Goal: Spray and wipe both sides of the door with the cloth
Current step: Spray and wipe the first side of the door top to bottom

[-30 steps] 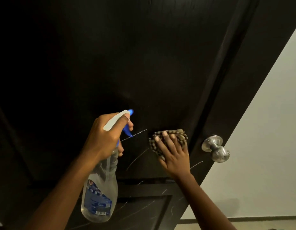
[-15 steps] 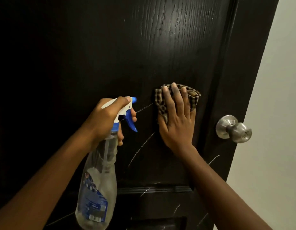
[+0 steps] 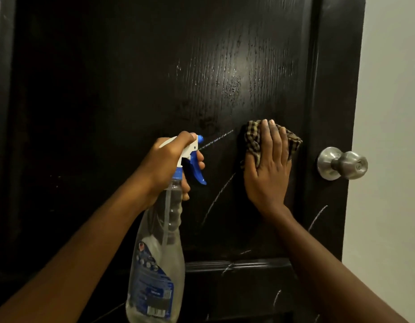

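A dark wooden door (image 3: 132,89) fills the view, wet and shiny in its upper middle panel, with pale scratch marks lower down. My left hand (image 3: 167,164) grips the neck of a clear spray bottle (image 3: 157,264) with a white and blue trigger head, nozzle facing the door. My right hand (image 3: 267,173) presses a checked brown cloth (image 3: 253,138) flat against the panel with straight fingers, just right of the nozzle and left of the knob.
A round metal door knob (image 3: 341,163) sticks out at the door's right edge. A pale wall (image 3: 392,113) lies to the right of the door. A raised rail (image 3: 236,264) crosses the door below the hands.
The view has swung so the door stands upright and closer. My right hand has slid the cloth up the panel. The bottle stays beside it in my left hand.
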{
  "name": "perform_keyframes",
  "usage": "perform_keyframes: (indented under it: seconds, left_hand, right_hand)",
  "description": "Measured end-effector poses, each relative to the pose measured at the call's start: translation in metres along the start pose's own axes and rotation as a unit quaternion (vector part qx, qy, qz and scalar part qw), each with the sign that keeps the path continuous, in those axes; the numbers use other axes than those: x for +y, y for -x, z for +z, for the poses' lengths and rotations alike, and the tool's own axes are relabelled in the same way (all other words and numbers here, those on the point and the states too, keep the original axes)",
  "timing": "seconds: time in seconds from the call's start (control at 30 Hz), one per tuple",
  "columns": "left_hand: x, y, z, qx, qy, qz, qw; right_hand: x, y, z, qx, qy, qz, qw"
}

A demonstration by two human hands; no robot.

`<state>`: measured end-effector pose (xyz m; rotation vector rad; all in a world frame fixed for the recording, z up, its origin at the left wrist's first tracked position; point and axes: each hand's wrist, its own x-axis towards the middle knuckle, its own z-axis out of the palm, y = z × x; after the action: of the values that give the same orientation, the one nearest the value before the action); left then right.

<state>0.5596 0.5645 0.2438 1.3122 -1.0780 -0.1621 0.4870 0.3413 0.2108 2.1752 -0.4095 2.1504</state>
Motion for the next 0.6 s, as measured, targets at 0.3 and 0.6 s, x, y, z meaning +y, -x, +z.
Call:
perform_keyframes:
  seconds: [0.3,0.6]
  left_hand:
    - [0.008,-0.014,-0.019,-0.068,0.0,0.019,0.997]
    - [-0.005,-0.01,-0.022,-0.085,-0.001,0.008,0.996]
  right_hand:
    - [-0.006,0.0,0.01,0.053,0.014,0.033,0.998]
    - [-0.005,0.004,0.008,0.047,0.035,0.029,0.998]
